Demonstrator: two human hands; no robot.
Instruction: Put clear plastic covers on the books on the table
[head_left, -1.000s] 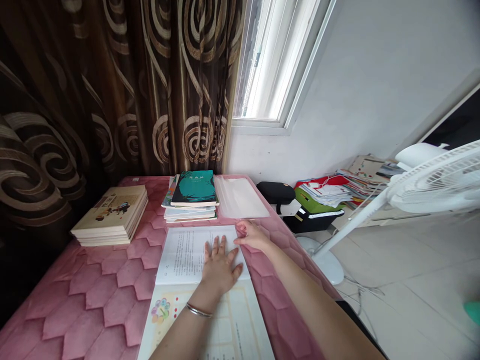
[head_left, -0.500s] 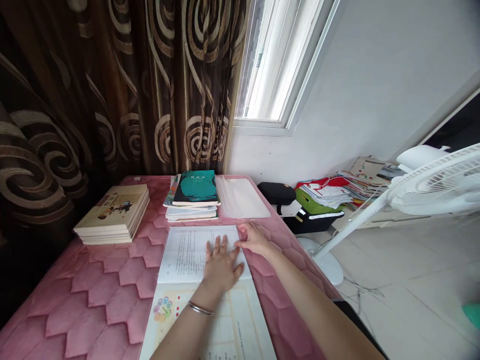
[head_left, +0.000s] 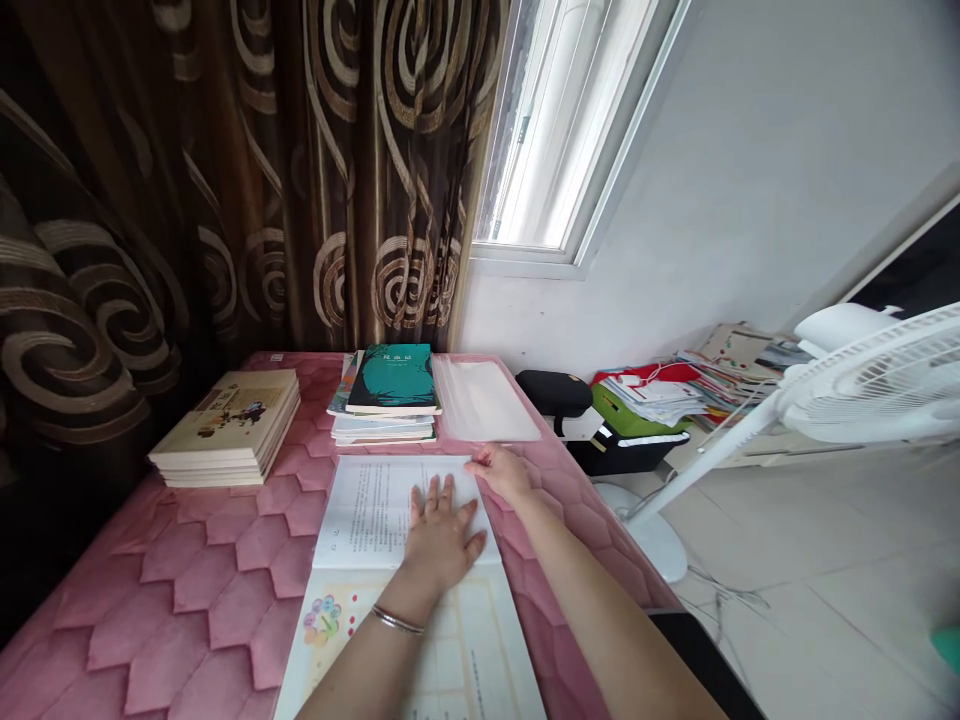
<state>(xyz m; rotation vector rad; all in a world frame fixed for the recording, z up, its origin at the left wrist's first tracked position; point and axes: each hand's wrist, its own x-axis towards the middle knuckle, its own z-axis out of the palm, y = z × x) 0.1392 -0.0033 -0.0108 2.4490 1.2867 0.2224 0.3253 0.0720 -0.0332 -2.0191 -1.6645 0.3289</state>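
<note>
Looks like smooth, matt paper on the open book [head_left: 367, 525] at lower centre. Gleams like polished metal on the bangle [head_left: 397, 622] there. Seems padded, velvety cloth on the pink cover [head_left: 187, 590] at lower left; lustrous woven cloth on the curtain [head_left: 247, 180], upper left; smooth white plastic on the fan [head_left: 716, 450], far right; glossy tile on the floor [head_left: 832, 600], lower right.

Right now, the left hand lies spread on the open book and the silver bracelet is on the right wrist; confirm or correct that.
The side is wrong: the head view shows the silver bracelet on the left wrist, not the right. The left hand does lie spread on the open book.
</note>
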